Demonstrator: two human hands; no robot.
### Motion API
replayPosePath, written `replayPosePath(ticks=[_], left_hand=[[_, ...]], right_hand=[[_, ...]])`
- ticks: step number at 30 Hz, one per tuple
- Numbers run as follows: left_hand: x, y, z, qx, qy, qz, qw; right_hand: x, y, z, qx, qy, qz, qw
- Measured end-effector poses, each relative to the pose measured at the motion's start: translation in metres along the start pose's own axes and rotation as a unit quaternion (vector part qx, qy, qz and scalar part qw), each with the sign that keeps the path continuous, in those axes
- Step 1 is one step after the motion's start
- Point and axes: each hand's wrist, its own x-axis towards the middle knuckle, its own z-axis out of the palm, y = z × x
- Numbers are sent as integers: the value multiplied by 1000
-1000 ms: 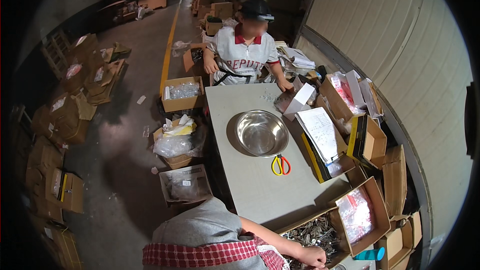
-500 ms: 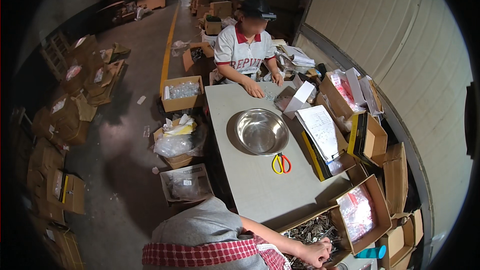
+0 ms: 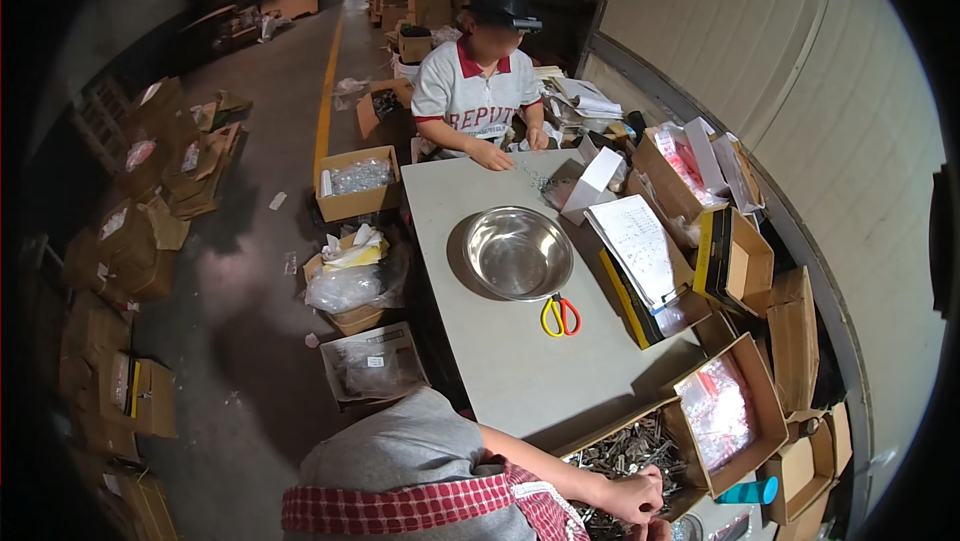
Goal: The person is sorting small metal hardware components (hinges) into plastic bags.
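My left hand (image 3: 637, 494) reaches over a cardboard box (image 3: 572, 452) of small dark metal pieces (image 3: 632, 445), which look like hardware parts. Its fingers are curled together, and whatever they hold is hidden. Just below it, at the bottom edge of the picture, a little of my right hand (image 3: 655, 531) shows close to the left fingertips; its fingers are mostly cut off. Against the metal-parts box stands another carton with clear, red-edged plastic bags (image 3: 716, 415). A turquoise cylinder (image 3: 748, 491) lies to the right of my hands.
On the grey table (image 3: 520, 371) are a steel bowl (image 3: 518, 253), scissors with yellow and red handles (image 3: 560, 317) and a clipboard with written sheets (image 3: 636, 246). Across it a co-worker (image 3: 480, 91) handles small pieces. Open cartons (image 3: 358, 203) line the left side.
My left hand has shifted slightly upward over the metal parts, and more of my right fingers shows beneath it. The view has tilted a little. The co-worker's hands have moved slightly.
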Motion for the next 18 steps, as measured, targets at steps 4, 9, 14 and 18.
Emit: replayPosePath(ticks=[4,9,14,18], left_hand=[[-4,-11,-1,47,-30,-26,998],[7,1,-13,-10,-188,-173,967],[6,9,-11,10,44,-8,999],[4,4,-12,36,37,-4,999]], right_hand=[[12,-2,4,-22,-25,3,999],[12,-14,-2,-56,-11,-32,998],[16,-26,-5,-89,-1,-79,993],[17,-33,-9,-115,12,-111,987]])
